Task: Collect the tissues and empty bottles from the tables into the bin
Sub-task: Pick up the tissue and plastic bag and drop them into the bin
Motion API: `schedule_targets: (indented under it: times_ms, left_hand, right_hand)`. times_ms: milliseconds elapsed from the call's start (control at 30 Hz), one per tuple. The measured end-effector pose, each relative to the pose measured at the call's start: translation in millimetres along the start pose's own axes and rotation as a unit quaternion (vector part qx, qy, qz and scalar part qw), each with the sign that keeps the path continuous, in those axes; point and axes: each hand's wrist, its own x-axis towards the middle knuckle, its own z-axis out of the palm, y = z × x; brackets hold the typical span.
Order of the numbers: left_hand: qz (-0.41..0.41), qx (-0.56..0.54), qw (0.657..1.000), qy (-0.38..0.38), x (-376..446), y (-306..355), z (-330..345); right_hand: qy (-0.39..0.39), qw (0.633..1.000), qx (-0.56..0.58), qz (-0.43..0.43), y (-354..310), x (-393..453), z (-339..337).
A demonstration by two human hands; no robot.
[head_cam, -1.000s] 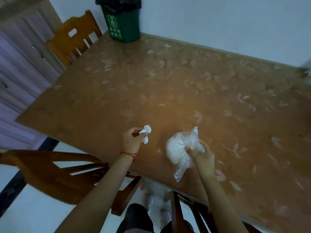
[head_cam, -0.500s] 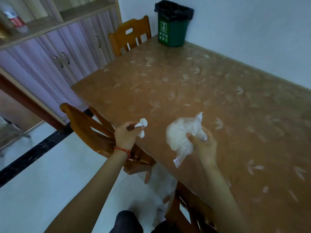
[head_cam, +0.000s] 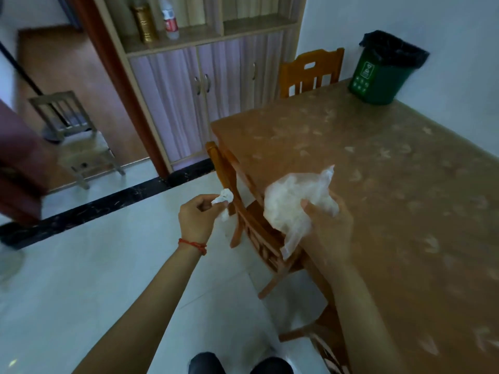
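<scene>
Head view is looking down past 2 bare forearms. The left hand point(head_cam: 198, 221) is pinching a small crumpled white tissue point(head_cam: 223, 197) between thumb and fingertips, fingers curled closed around it, over the pale tiled floor point(head_cam: 108, 265); a red string point(head_cam: 193, 245) is circling that wrist. The right hand point(head_cam: 328, 225) is gripping a clear plastic bag point(head_cam: 293, 202) stuffed with white tissue, fingers wrapped shut on its bunched middle, a loose corner hanging below. The bag is hovering over the near edge of the brown leaf-patterned table point(head_cam: 391, 211), above a wooden chair point(head_cam: 251, 220) tucked under it. The green bin point(head_cam: 378, 79) with a black liner is standing on the table's far corner by the wall, well apart from both hands. 2 bottles point(head_cam: 158, 18) are standing on a cabinet shelf point(head_cam: 189, 36) beyond.
</scene>
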Motion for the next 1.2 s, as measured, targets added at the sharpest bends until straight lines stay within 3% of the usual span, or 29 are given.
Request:
schedule_targets:
  times_ms: [367,567,867,1200]
  left_hand:
    - [-0.050,-0.007,0.991,0.121,12.5,-61.6,-180.9]
    - [-0.088,-0.001,0.981,0.171,5.9,-93.7,-256.0]
    - [-0.125,-0.012,0.969,0.211,45.1,-127.1,-290.8]
    - [-0.119,-0.020,0.969,0.217,189.2,-131.5,-283.7]
  right_hand:
    - [-0.150,0.983,-0.101,-0.042,27.0,-53.9,178.2]
    - [-0.177,0.979,-0.086,-0.045,49.3,-92.6,260.7]
    - [-0.185,0.977,-0.101,-0.014,57.4,-64.1,330.5]
    - [-0.190,0.980,-0.055,-0.004,26.9,44.4,419.3]
